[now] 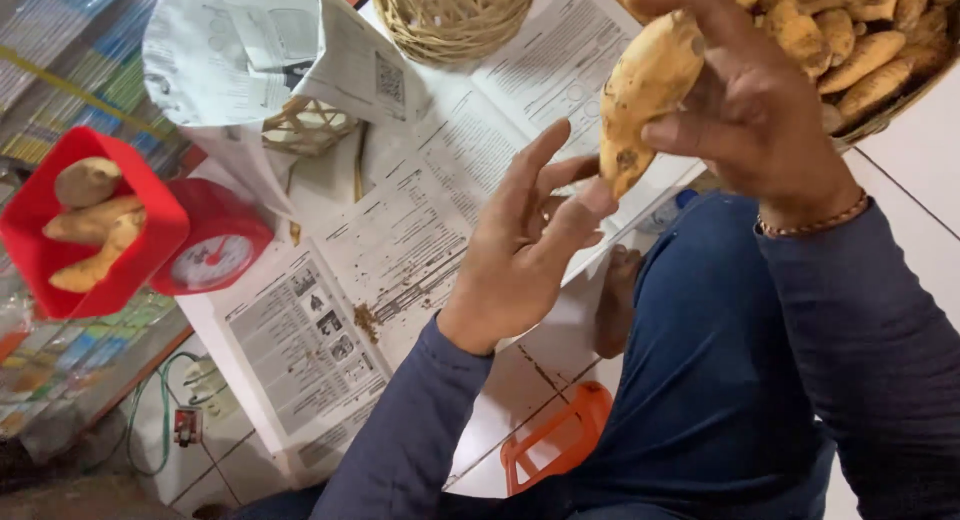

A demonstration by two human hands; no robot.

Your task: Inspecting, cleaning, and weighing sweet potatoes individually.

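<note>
The right hand is clamped on a yellow-brown, dirt-flecked sweet potato at one o'clock, the open left hand brushing its tip, while three already lie in the red plastic scale tray at nine o'clock and many remain in the woven basket at two o'clock.

Both arms wear long dark blue sleeves of a soft knit cloth. The left sleeve ends at the wrist in a plain narrow cuff. The right sleeve is wider in view, with faint folds along the forearm. A thin bracelet of small brown and pale beads circles the right wrist, just above the cuff. The trousers are the same dark blue.
</note>
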